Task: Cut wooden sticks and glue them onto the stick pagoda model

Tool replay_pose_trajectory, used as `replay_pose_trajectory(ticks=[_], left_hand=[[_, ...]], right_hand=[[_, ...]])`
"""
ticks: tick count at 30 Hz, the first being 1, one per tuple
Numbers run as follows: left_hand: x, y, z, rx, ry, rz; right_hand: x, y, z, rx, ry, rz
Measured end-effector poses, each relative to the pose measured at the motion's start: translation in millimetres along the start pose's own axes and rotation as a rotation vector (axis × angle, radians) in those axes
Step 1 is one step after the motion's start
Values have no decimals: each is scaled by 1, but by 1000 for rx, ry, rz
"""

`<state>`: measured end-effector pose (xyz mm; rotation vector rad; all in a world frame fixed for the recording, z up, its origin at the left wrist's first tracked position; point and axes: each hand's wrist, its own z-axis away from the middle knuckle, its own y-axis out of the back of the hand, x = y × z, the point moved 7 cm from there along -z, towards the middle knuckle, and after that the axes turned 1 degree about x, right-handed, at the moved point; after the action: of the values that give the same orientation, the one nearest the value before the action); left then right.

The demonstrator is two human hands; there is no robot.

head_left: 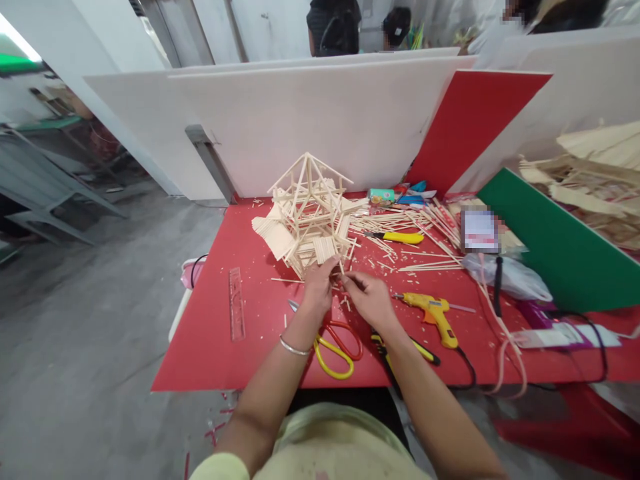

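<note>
A pavilion-like model of thin wooden sticks [306,213] stands at the back of the red tabletop, its pointed roof frame on top. My left hand [319,287] is closed at the model's lower front, fingers against a small panel of sticks [326,249]. Close beside it, my right hand [371,299] pinches a short thin wooden stick [342,266] between thumb and fingertips. The fingers partly hide where this stick meets the model. Scissors [335,353] with red and yellow handles lie below my hands. A yellow glue gun [434,313] rests to the right.
A clear ruler [237,304] lies at left. Loose sticks [395,222], a yellow utility knife [400,237] and a phone-like device [480,230] lie at right. Pliers [380,347] sit near my right forearm. Cables [500,333] cross the right side. White boards [300,127] stand behind.
</note>
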<state>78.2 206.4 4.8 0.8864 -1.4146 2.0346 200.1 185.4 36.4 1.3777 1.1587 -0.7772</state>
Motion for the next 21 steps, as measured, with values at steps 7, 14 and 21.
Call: replay_pose_trajectory(ticks=[7, 14, 21], left_hand=[[1, 3, -7, 38, -40, -26], [6, 2, -10, 87, -61, -33], [6, 0, -7, 102, -35, -67]], right_hand=[[2, -1, -1, -3, -30, 10], [-2, -5, -1, -26, -26, -25], [-6, -4, -5, -29, -57, -92]])
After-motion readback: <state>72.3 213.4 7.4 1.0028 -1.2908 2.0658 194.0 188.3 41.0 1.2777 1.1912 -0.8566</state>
